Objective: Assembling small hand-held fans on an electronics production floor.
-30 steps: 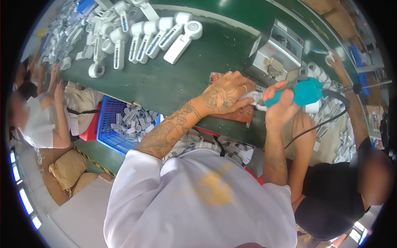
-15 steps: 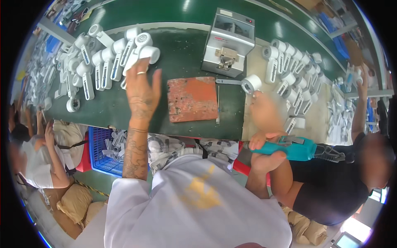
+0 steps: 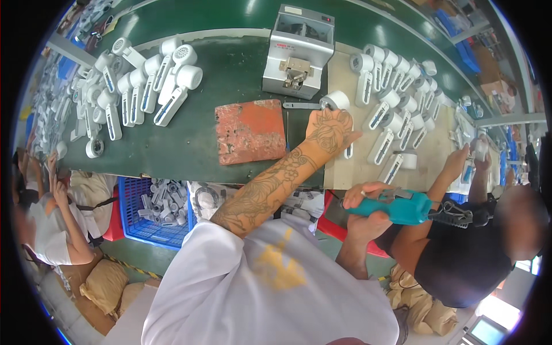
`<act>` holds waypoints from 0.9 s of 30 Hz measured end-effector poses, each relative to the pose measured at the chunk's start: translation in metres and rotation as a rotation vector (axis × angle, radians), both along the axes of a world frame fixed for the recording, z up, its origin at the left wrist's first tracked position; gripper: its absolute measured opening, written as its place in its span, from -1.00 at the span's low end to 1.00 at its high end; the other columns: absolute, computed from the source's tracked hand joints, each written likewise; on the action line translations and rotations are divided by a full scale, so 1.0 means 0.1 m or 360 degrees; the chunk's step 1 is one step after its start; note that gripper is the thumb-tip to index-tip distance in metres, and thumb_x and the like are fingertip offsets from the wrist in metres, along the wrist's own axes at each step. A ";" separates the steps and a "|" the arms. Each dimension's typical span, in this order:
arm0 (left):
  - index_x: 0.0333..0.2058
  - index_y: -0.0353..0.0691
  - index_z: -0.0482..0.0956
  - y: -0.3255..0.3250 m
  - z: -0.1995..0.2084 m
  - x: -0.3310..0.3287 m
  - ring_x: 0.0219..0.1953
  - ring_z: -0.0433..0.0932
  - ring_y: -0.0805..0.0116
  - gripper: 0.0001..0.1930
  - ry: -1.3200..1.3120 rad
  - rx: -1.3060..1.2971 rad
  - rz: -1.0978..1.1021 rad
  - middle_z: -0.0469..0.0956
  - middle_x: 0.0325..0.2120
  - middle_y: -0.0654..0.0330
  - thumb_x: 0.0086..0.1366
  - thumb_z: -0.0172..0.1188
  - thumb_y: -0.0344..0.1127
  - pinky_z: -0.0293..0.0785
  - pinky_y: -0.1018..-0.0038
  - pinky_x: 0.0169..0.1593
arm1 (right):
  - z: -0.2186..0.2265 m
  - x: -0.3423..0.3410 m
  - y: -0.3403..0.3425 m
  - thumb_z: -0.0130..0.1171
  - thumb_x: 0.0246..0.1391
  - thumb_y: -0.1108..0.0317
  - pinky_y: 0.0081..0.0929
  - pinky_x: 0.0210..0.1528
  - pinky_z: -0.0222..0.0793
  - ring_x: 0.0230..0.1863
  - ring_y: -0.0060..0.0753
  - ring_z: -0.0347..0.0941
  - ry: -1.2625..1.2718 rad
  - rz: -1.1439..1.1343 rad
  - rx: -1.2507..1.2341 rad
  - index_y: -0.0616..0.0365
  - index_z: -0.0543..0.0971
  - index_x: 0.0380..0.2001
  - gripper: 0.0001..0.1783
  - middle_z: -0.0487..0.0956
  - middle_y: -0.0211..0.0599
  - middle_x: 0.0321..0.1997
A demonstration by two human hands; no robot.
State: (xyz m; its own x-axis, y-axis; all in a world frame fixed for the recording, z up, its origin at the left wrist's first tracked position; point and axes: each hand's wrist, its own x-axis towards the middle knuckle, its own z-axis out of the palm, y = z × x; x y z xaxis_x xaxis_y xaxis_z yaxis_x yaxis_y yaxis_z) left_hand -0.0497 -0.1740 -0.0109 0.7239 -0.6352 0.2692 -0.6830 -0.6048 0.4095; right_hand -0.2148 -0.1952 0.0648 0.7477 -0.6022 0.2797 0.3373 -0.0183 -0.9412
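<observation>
My left hand (image 3: 329,131) reaches across the bench to the right, its tattooed forearm slanting over the front edge. It is closed over a white handheld fan (image 3: 335,99); the round head shows above my knuckles and a bit of the handle below the thumb. My fingertips are hidden behind the back of the hand. My right hand (image 3: 368,223) grips a teal electric screwdriver (image 3: 405,207), held level in front of the bench's edge with its tip end toward the left. A worn red block (image 3: 251,132) lies on the green bench, left of my left hand.
A grey metal machine (image 3: 299,52) stands at the back, with a flat metal strip (image 3: 302,106) before it. White fans (image 3: 170,103) crowd the left side, and more (image 3: 391,115) the right. A blue basket (image 3: 152,230) holds small parts. A co-worker's arm (image 3: 445,172) is at right.
My left hand has swung from the left group of fans to the fan at right. A co-worker's hand has withdrawn from that fan. My right hand still holds the screwdriver. The view has shifted slightly.
</observation>
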 end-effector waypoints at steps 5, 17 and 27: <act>-0.20 -0.20 0.58 0.20 0.11 -0.03 -0.30 0.57 0.13 -0.58 0.0115 -0.0064 0.0117 0.56 -0.32 0.11 0.22 0.20 0.06 0.42 0.18 -0.29 | -0.04 0.05 -0.03 0.18 0.01 -0.46 -0.45 -0.57 0.29 -0.62 -0.35 0.35 0.0022 0.0046 0.0044 0.37 0.36 -0.17 -0.08 0.37 -0.28 -0.62; -0.22 -0.20 0.58 1.62 0.30 0.15 -0.20 0.50 0.09 -0.70 -0.0138 -0.0468 -0.0186 0.48 -0.28 0.14 0.04 0.33 -0.32 0.50 0.23 -0.12 | -0.14 0.32 0.03 0.17 0.05 -0.44 -0.47 -0.51 0.33 -0.56 -0.37 0.41 0.0070 0.0151 -0.0070 0.38 0.38 -0.16 -0.09 0.45 -0.24 -0.56; -0.26 -0.22 0.57 1.70 0.21 0.07 -0.25 0.52 0.11 -0.75 0.0037 -0.0633 -0.0188 0.50 -0.30 0.15 0.16 0.37 -0.23 0.51 0.24 -0.18 | -0.01 0.66 0.28 0.15 0.07 -0.45 -0.37 -0.44 0.35 -0.54 -0.34 0.38 0.0137 0.0268 -0.0068 0.35 0.37 -0.15 -0.10 0.41 -0.25 -0.55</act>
State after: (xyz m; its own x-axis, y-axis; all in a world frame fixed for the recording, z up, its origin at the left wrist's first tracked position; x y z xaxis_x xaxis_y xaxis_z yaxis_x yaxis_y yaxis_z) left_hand -0.0424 -0.0039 0.0100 0.6611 -0.5639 0.4949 -0.7260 -0.3144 0.6116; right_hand -0.1488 -0.1668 0.0642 0.8592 -0.4555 0.2331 0.2573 -0.0091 -0.9663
